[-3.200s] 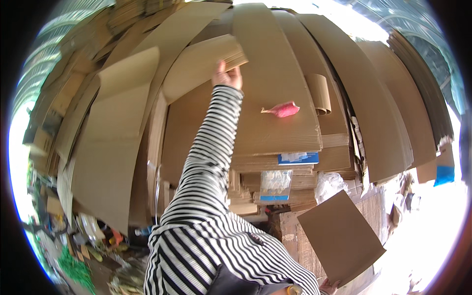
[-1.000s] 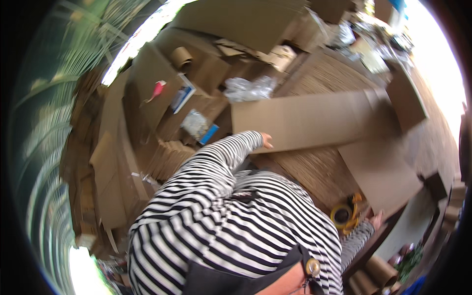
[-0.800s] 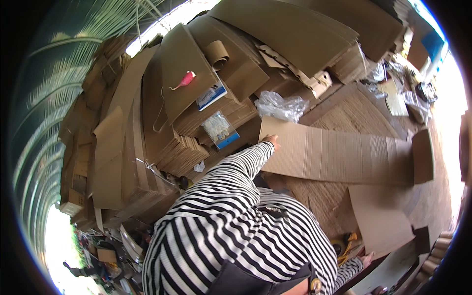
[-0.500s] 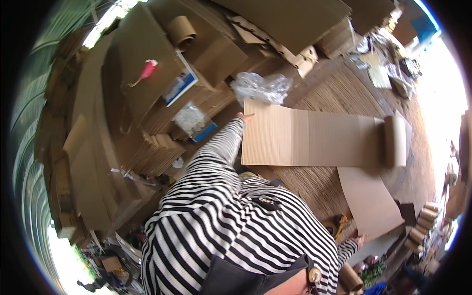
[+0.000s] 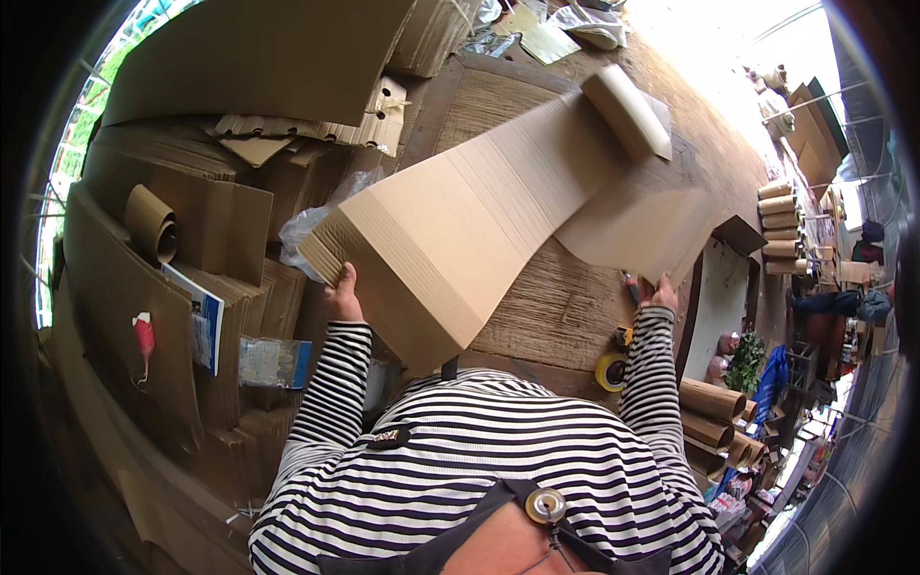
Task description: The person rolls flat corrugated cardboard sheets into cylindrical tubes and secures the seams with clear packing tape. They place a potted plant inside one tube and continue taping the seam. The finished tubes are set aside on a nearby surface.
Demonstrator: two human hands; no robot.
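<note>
A long strip of corrugated cardboard (image 5: 460,230) stretches across a worn wooden table, and its far end curls into a roll (image 5: 625,113). My left hand (image 5: 345,297) grips its near left corner, thumb on top, and the near end bends down along a crease. In my right hand (image 5: 658,292) is the near edge of a smooth brown cardboard sheet (image 5: 647,230). That sheet is smeared by motion and lies beside the strip, close to the roll. The fingers under both pieces are hidden.
Near my right forearm sit a yellow tape roll (image 5: 610,372) and rolled cardboard tubes (image 5: 709,412). Clear plastic wrap (image 5: 307,230) bunches behind my left hand. Stacked cardboard (image 5: 220,316) crowds the left side. More tubes (image 5: 781,220) stand at the right, past a green plant (image 5: 746,364).
The view has swung to the right. The strip's near end, flat before, now bends down in my left hand. My right hand has moved forward with the smooth sheet, which is shifting.
</note>
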